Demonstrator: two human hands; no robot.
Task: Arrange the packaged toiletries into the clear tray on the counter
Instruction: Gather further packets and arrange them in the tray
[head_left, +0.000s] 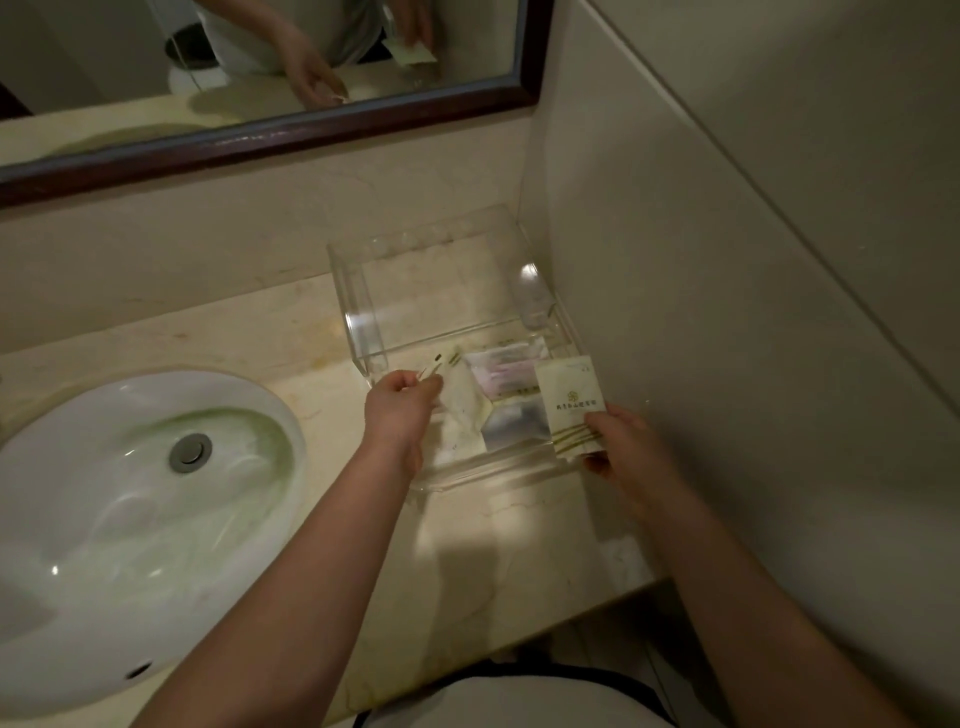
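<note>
A clear acrylic tray (358, 306) stands on the beige marble counter against the right wall. Its front section holds several flat packets: a pale cream one (465, 402), a pink-and-white one (506, 369) and a silvery foil one (514, 426). My left hand (397, 405) reaches into the tray's left front and pinches the top edge of the cream packet. My right hand (621, 441) holds a cream sachet (569, 400) with green stripes by its lower end, upright over the tray's right front corner.
A white oval sink (130, 525) with a metal drain fills the counter's left. A dark-framed mirror (270, 124) hangs on the back wall. A tiled wall (727, 312) stands close on the right. The counter's front edge (519, 644) is near my body.
</note>
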